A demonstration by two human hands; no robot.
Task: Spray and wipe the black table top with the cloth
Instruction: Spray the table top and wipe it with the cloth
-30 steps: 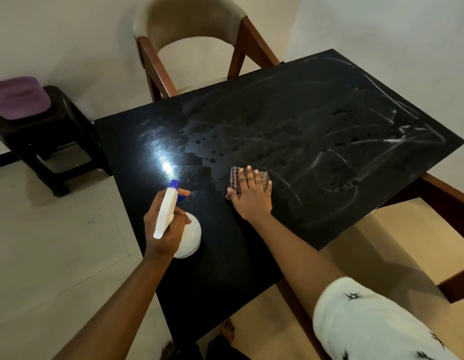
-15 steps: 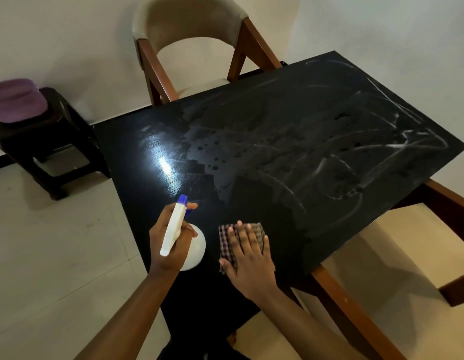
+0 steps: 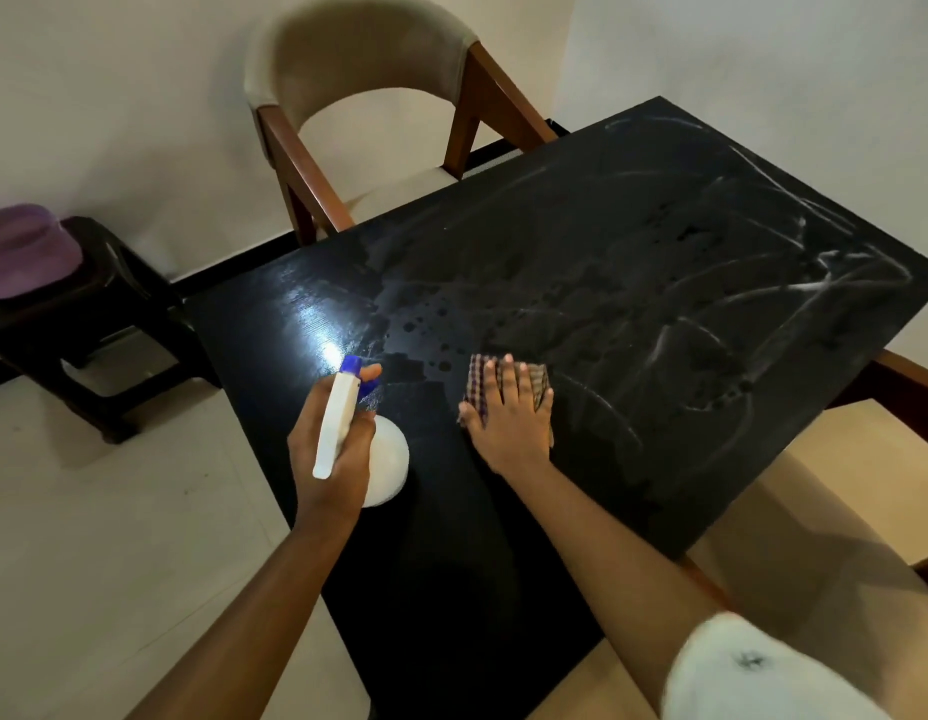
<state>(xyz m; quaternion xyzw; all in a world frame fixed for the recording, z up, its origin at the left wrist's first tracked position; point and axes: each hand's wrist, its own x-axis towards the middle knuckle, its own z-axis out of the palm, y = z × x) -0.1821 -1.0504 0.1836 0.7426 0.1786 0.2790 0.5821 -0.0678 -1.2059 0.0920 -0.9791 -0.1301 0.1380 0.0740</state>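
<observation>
The black table top [image 3: 633,304] fills the middle of the view, streaked with wet smears and droplets. My left hand [image 3: 331,449] grips a white spray bottle [image 3: 386,462] with a blue nozzle, held just above the table's near left part. My right hand [image 3: 511,420] lies flat, palm down, on a checked cloth [image 3: 477,379] that rests on the table to the right of the bottle. Most of the cloth is hidden under my fingers.
A beige padded chair [image 3: 368,80] with wooden arms stands at the table's far side. A dark stool [image 3: 82,324] with a purple cushion [image 3: 25,249] is on the floor at the left. Another wooden chair arm [image 3: 914,387] shows at the right edge.
My right hand pulled the cloth towards me, then pushed it away again to the table's middle. My left hand with the bottle stayed almost still.
</observation>
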